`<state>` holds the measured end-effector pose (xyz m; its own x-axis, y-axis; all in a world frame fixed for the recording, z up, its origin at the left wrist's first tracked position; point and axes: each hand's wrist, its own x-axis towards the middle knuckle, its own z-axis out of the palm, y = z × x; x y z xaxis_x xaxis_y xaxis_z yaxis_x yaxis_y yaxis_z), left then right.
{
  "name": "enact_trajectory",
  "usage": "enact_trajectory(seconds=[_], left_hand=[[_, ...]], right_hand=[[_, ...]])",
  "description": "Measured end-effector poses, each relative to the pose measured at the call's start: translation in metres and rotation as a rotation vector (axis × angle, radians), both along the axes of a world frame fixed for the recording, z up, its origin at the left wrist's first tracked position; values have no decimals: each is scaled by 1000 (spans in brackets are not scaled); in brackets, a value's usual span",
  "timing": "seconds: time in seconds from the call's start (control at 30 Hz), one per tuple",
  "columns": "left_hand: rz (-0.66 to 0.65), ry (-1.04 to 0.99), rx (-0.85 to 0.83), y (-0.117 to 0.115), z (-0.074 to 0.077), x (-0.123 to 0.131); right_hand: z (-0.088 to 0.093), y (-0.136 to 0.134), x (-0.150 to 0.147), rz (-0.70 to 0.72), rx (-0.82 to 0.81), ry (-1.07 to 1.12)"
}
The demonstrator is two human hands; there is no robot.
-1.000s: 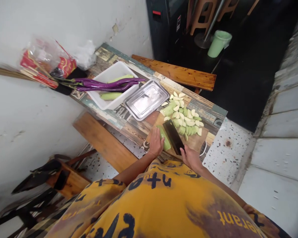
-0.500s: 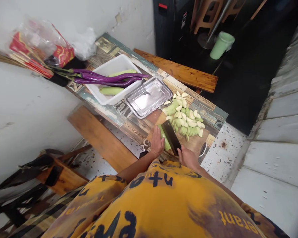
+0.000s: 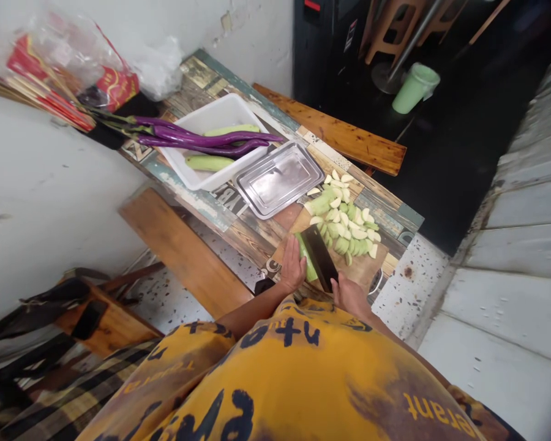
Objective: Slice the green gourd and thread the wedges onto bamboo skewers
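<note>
A pale green zucchini piece (image 3: 310,274) lies at the near left of a wooden cutting board (image 3: 371,264). My left hand (image 3: 294,267) rests along its left side, fingers together and holding it. My right hand (image 3: 349,293) is closed around the handle end of a dark, broad-bladed cleaver (image 3: 320,257). The blade stands against the right side of the piece, hiding part of it. Right beyond the blade, many cut zucchini slices (image 3: 349,228) are heaped across the board, with a larger zucchini chunk (image 3: 320,203) at their left.
A steel tray (image 3: 280,179) lies beyond the board, beside a white plastic tub (image 3: 193,177) holding zucchini. Long purple eggplants (image 3: 202,141) lie across the tub. Chopsticks (image 3: 50,101) and plastic bags (image 3: 158,67) occupy the table's far left. Wooden benches (image 3: 183,251) flank the table.
The view has shifted slightly. Both hands, the cleaver and the zucchini piece keep nearly the same places on the board.
</note>
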<state>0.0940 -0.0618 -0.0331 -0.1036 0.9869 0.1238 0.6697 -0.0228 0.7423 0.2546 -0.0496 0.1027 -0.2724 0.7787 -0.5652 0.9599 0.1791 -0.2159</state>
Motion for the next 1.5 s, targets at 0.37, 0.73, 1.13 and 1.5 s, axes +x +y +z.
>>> enact_trajectory(seconds=[0.37, 0.73, 1.13, 1.5], left_hand=[[20, -35, 13, -1, -3, 1], [14, -43, 15, -3, -6, 1], [14, -10, -5, -3, -8, 0], [-392, 226, -33, 16, 17, -36]], right_hand=[[7, 6, -10, 6, -84, -107], [-10, -1, -17, -69, -56, -86], [-46, -4, -39, -45, -54, -70], [-45, 14, -15, -104, 13, 116]])
